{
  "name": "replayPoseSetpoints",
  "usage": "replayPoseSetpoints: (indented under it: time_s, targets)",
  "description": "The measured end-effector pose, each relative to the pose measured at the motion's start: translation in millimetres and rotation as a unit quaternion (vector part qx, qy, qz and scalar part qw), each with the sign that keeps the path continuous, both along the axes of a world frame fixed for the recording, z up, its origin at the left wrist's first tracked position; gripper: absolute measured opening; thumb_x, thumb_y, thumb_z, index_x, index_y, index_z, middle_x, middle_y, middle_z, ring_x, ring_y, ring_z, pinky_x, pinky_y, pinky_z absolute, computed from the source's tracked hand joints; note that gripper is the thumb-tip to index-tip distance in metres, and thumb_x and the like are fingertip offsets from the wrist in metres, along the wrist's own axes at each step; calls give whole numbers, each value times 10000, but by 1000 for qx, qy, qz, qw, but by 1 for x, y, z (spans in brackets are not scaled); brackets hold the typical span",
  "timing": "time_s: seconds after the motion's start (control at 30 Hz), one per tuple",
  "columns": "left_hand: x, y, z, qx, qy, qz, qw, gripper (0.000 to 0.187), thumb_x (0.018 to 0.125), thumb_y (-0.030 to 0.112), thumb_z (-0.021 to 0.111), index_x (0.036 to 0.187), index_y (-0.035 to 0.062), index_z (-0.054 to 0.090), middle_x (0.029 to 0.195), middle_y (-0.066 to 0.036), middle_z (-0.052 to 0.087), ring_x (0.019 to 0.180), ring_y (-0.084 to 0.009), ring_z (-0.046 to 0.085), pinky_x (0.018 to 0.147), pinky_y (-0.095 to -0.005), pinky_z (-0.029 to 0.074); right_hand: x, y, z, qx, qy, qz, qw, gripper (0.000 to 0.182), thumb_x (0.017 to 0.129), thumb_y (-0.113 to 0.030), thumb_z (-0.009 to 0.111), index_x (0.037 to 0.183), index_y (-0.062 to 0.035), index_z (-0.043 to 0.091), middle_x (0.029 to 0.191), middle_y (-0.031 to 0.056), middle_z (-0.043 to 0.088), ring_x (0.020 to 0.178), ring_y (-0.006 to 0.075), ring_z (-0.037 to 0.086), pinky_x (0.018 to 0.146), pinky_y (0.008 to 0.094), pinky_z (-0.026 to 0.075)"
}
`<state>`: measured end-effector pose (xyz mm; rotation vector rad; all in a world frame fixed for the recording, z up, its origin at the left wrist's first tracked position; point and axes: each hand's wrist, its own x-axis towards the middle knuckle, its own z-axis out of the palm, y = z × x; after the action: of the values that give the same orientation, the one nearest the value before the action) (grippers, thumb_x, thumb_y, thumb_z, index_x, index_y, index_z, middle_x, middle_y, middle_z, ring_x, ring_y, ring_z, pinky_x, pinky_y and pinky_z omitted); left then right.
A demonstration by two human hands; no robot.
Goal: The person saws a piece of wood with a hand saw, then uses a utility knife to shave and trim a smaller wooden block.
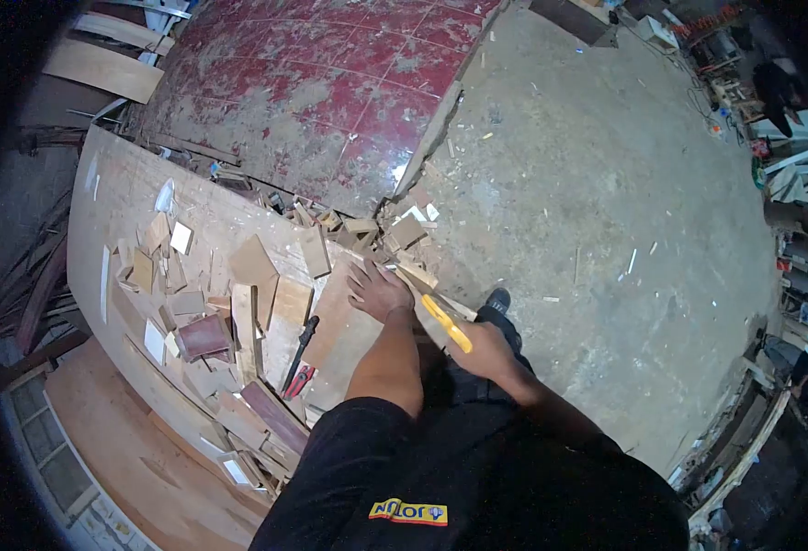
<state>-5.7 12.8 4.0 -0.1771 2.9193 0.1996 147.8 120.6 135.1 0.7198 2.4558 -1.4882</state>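
Note:
My left hand (383,291) presses flat, fingers spread, on a brown board (337,312) at the near end of the wooden worktop. To its right, my right hand (485,353) is closed around a tool with a yellow handle (445,321). The handle slants along the worktop's edge, and its working end is hidden from view. Left of my forearm lie a long black tool (301,353) and a red-handled tool (300,381). Nearby, a wood block (314,252) rests close to my left fingertips.
Wood offcuts (203,338) are piled along the worktop (119,174). More scraps (408,231) lie off its corner, beside dusty red tiles (367,101). To the right spreads a concrete floor (606,211) with scattered chips. Clutter (794,174) lines the far right side.

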Motion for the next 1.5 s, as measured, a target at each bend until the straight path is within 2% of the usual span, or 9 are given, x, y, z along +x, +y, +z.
replayPoseSetpoints:
  time_s: [0.17,0.27,0.3,0.47,0.9,1.13,1.27,1.33,1.5]
  targets:
    - [2,-2,-8,-10,8,-10,1000,510,968,329,427,1457,181,419,1586,-119,265,1445,-361,231,1140,-593,169,49,16,49,15,-9,-6,1000,201,830,-247,675,861,-48,677,756,198,671,719,410,665,631,481,546]
    - [1,-3,-3,-4,5,-6,1000,509,965,323,428,1455,186,420,1586,-117,265,1446,-362,226,1142,-590,167,40,12,24,92,-61,36,993,183,810,-211,701,817,-37,643,692,191,639,679,412,640,594,494,509]
    - [0,-3,-1,-12,1,-10,1000,505,976,321,410,1462,186,407,1580,-125,274,1441,-365,239,1137,-592,170,30,17,-5,33,38,53,997,188,814,-225,693,826,-43,647,713,197,649,684,410,643,597,477,508]
    - [-1,0,-2,-19,14,-17,1000,495,984,315,400,1462,189,404,1573,-131,288,1435,-367,256,1132,-591,181,-3,10,-39,0,31,16,999,221,823,-247,671,817,-28,637,741,222,642,719,430,636,628,482,512]
    - [2,1,-3,-20,24,-11,999,465,989,320,392,1427,174,447,1564,-117,306,1437,-358,258,1123,-594,202,92,33,8,-3,55,24,998,175,818,-204,702,882,-49,650,741,190,651,707,387,663,600,440,517]
    - [1,0,-1,-16,18,-12,1000,485,971,325,411,1429,175,463,1578,-110,285,1441,-362,241,1131,-587,190,33,55,-20,-90,17,-1,996,187,802,-204,704,774,-31,637,696,187,622,668,394,634,587,427,490]
    - [1,1,-5,-12,24,-13,1000,483,971,327,414,1427,173,468,1578,-106,285,1441,-356,245,1132,-586,192,43,35,-37,-47,97,7,994,186,806,-203,695,759,-38,622,679,181,617,657,385,639,582,436,490]
    - [1,-1,-6,-34,24,-19,999,466,971,297,451,1425,196,429,1572,-114,291,1430,-345,268,1110,-593,217,41,14,-23,-24,41,10,999,241,823,-268,668,900,-40,658,783,222,659,759,438,646,679,515,522]
    - [0,-1,2,-12,18,-22,1000,479,972,313,426,1428,170,464,1583,-102,278,1448,-340,236,1133,-595,185,13,13,31,-11,-25,24,999,281,848,-292,656,898,-16,653,796,245,659,793,443,650,713,523,529]
